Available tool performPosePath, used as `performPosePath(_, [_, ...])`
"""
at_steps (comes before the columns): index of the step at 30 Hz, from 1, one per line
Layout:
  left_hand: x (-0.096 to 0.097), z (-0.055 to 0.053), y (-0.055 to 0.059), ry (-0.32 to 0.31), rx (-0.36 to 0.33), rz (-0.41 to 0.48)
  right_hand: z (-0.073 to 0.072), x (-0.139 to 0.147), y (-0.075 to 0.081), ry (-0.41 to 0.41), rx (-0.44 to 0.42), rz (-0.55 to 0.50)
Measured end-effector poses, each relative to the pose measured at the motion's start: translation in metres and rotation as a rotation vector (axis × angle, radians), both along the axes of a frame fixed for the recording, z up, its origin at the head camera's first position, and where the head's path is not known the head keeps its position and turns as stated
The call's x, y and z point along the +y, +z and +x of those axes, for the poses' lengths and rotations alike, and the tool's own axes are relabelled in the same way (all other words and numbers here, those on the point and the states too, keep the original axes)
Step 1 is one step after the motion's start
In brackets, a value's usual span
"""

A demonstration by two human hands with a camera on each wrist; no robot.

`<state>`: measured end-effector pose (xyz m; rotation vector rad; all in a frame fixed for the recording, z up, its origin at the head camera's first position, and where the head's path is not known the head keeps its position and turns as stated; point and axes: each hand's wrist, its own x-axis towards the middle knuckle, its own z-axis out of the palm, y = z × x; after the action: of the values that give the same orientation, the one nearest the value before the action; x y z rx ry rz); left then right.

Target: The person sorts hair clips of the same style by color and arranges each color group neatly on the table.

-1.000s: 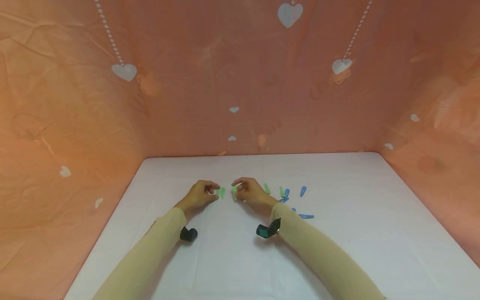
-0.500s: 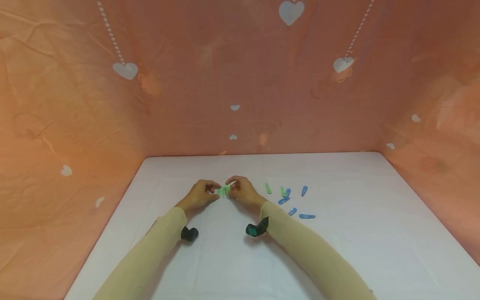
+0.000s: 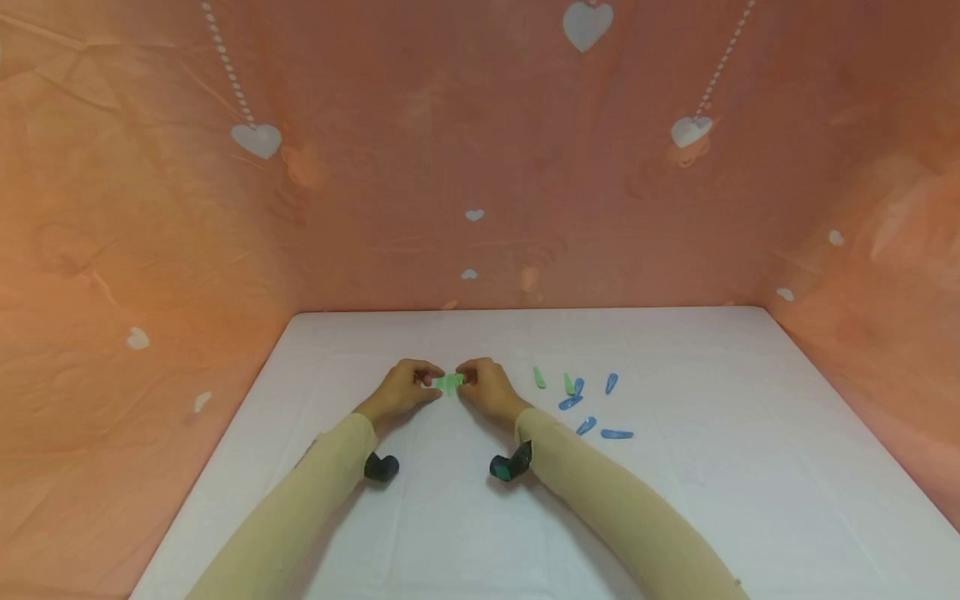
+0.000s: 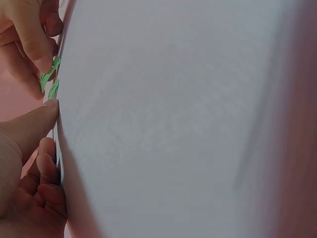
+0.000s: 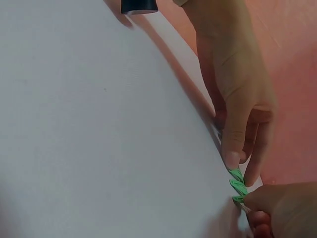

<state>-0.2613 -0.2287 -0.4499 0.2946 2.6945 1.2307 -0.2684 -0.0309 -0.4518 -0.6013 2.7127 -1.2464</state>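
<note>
Three green hair snap clips (image 3: 449, 384) stand side by side in a short row on the white tabletop, between the two hands. At the row's left end, my left hand (image 3: 400, 390) holds a green clip between thumb and fingertip. My right hand (image 3: 491, 392) pinches the green clip at the right end, close against the others. In the right wrist view, the clips (image 5: 238, 187) lie slanted between the left fingers and the right thumb. The left wrist view shows a green clip (image 4: 49, 75) in the right fingers, partly covered by them.
Right of the hands lie two loose green clips (image 3: 539, 377) and several blue hair clips (image 3: 611, 383), one blue clip touching or close to a green one. The white tabletop (image 3: 712, 500) meets an orange cloth backdrop (image 3: 375, 208) with hearts. Each wrist wears a dark camera (image 3: 382, 468).
My right hand has moved left with its green clip, bringing it up beside the other two. The left hand has stayed nearly in place. The blue clips have not moved.
</note>
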Motion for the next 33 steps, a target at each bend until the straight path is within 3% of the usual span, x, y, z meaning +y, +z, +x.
performPosePath(12, [0.0,0.0005,0.0001,0.005,-0.011,0.002,0.0062,-0.003,0.0086,-0.044,-0.038,0.072])
performPosePath(33, [0.0004,0.0006,0.0008,0.023,-0.009,-0.003,0.0005,0.0005,0.0048,-0.04,-0.06,0.033])
